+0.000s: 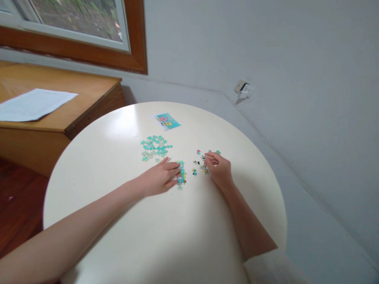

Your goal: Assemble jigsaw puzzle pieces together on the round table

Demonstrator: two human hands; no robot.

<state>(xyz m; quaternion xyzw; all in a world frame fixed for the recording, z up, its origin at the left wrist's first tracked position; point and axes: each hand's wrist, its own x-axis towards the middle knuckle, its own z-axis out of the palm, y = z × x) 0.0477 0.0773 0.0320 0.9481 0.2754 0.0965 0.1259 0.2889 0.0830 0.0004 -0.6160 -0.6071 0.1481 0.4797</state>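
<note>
On a round cream table (166,236) my left hand (160,177) lies flat with its fingers stretched out, fingertips resting on a small joined patch of puzzle pieces (181,176). My right hand (218,169) is curled, its fingertips pinched over a scatter of small dark and coloured loose pieces (199,163); whether it holds one is hidden. A heap of turquoise puzzle pieces (155,147) lies just beyond my left hand. Farther back lies a small colourful picture card (166,121).
A wooden desk (59,118) with a white sheet of paper (32,103) stands at the left, under a wood-framed window (89,35). A grey wall with a socket (244,88) runs close behind and to the right of the table. Dark wooden floor shows at the lower left.
</note>
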